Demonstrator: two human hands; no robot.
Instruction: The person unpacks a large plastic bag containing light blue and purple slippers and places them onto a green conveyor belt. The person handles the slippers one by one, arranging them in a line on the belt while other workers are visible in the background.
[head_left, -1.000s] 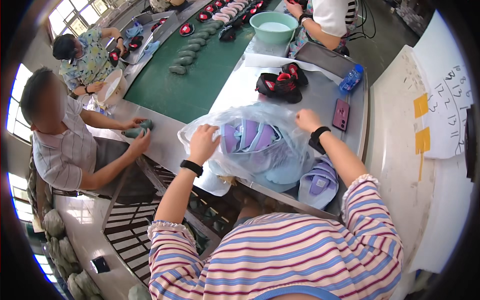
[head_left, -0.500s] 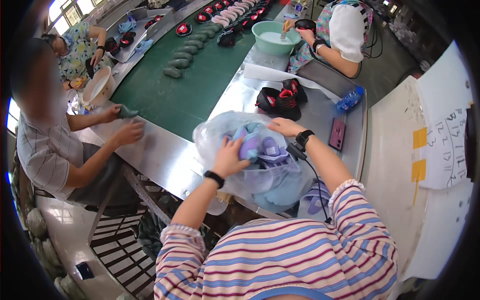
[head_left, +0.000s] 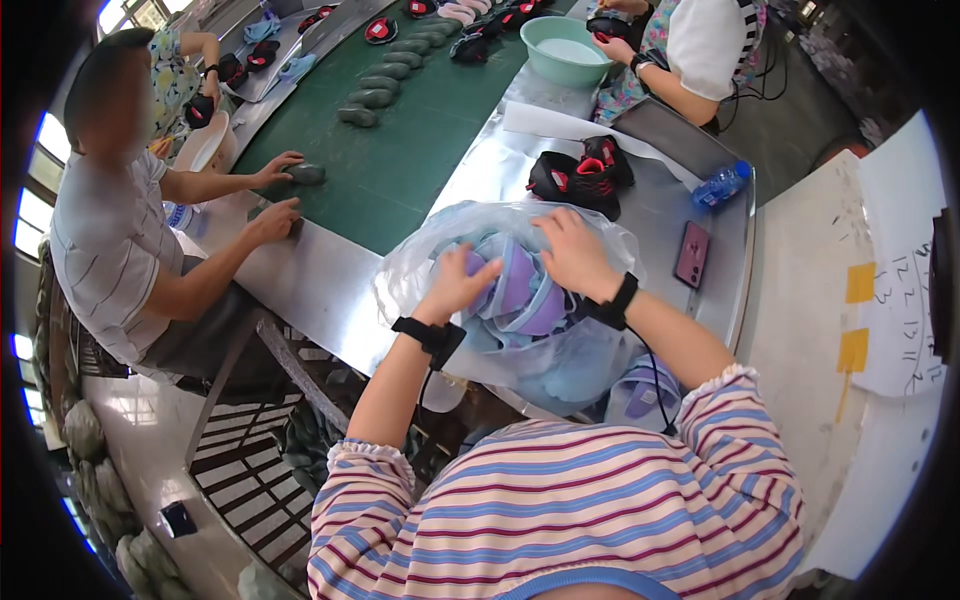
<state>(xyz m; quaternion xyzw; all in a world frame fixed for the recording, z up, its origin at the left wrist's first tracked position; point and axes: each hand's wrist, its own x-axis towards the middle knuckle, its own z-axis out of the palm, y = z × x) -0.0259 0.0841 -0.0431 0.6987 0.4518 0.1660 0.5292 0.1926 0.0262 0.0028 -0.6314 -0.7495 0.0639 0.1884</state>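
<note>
A clear plastic bag (head_left: 398,290) stands at the near edge of the metal table, filled with purple and light-blue shoe uppers (head_left: 517,277). Inside its mouth, on the left, my left hand (head_left: 447,290) has thumb and fingers around a purple piece of one upper; some fingertips are hidden. My right hand (head_left: 582,262) is over the bag's right side with its fingers bent and apart, close to the uppers and the bag's rim. It appears to hold nothing. Another purple-and-blue shoe piece (head_left: 640,395) lies low beside the bag.
Black-and-red shoes (head_left: 580,180), a blue bottle (head_left: 722,185) and a pink phone (head_left: 692,254) lie beyond the bag. At left, a co-worker (head_left: 110,240) handles a dark-green shoe form (head_left: 306,174) by the green belt (head_left: 400,170). A green basin (head_left: 565,55) stands near another person.
My right hand has moved from the far rim over the bag's contents. My left hand has shifted slightly, and the uppers lie differently. The co-worker's dark form now rests on the belt.
</note>
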